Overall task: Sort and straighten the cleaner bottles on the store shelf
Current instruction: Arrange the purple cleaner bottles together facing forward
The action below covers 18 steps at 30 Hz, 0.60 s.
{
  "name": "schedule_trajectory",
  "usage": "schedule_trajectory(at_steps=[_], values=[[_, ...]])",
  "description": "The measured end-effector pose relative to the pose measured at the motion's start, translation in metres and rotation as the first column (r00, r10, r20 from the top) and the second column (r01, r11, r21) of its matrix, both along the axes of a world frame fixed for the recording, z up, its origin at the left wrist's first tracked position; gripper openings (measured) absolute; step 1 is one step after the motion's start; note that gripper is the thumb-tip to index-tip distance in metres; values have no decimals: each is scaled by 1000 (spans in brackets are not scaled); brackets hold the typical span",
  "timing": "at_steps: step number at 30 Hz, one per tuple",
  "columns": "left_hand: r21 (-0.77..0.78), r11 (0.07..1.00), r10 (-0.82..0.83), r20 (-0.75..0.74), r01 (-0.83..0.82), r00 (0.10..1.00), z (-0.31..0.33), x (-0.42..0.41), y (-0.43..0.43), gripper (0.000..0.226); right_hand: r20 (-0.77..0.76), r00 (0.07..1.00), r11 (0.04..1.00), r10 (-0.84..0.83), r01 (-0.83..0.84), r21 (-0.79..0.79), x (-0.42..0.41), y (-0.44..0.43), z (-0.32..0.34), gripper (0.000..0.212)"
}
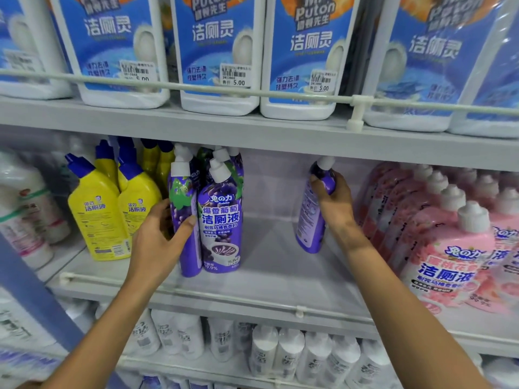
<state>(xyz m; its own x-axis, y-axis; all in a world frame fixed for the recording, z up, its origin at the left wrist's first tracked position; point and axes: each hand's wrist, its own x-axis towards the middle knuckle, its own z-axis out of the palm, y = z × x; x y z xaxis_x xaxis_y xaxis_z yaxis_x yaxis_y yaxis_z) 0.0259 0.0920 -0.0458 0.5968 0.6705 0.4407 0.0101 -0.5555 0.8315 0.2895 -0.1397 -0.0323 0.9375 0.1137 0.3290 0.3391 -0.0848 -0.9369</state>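
This looked like the gathering step. The right hand point(334, 204) had its fingers point(318, 183) wrapped round the neck of a stray purple bottle point(310, 226), which was tilted with its back label outward in the shelf's point(266, 265) open middle, near the pink bottles point(449, 248). The left hand point(161, 242) gripped the cluster's end bottle point(184, 220). Next, the stray probably needed turning label-forward and setting against the purple cluster point(222, 220).

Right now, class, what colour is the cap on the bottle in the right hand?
The cap is white; head view.
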Motion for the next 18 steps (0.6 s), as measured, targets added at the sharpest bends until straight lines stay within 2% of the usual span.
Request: schedule_trajectory(at_steps=[4, 8, 11, 13, 14, 16, 18], values=[[-13, 1000, 9, 12, -9, 1000, 2, 1, -5, 40, 28, 999, 1000, 22, -22, -5, -11, 9, -4, 27], [3, 1000, 17, 12, -17, 1000, 3, 0, -6, 32, 43, 997, 998, 61, -60, -29, -21, 19, -2, 36], [28, 999, 22, 17, -22, 1000, 6, -2, -9, 41, 34, 998, 999, 45, -44, -24, -20, 20, 4, 39], [222, 966, 114, 81, -130, 990, 14, -6, -18, 51, 28, 999, 999, 34, -34, -14, -21, 18, 4, 41], [348, 919, 138, 151, -183, 979, 21, -7, -25, 51, 23, 999, 999, 37, -37, -7, -21, 17, 4, 41], [540, 818, 68, 252, -198, 965, 37, -5, -41, 49, 17, 999, 999, 44, -44, -2, -21, 15, 5, 40], [561, 820, 10, 181, -111, 983, 53, 3, -51, 55, -2, 998, 998, 58, -58, -8, -20, 13, 5, 38]])
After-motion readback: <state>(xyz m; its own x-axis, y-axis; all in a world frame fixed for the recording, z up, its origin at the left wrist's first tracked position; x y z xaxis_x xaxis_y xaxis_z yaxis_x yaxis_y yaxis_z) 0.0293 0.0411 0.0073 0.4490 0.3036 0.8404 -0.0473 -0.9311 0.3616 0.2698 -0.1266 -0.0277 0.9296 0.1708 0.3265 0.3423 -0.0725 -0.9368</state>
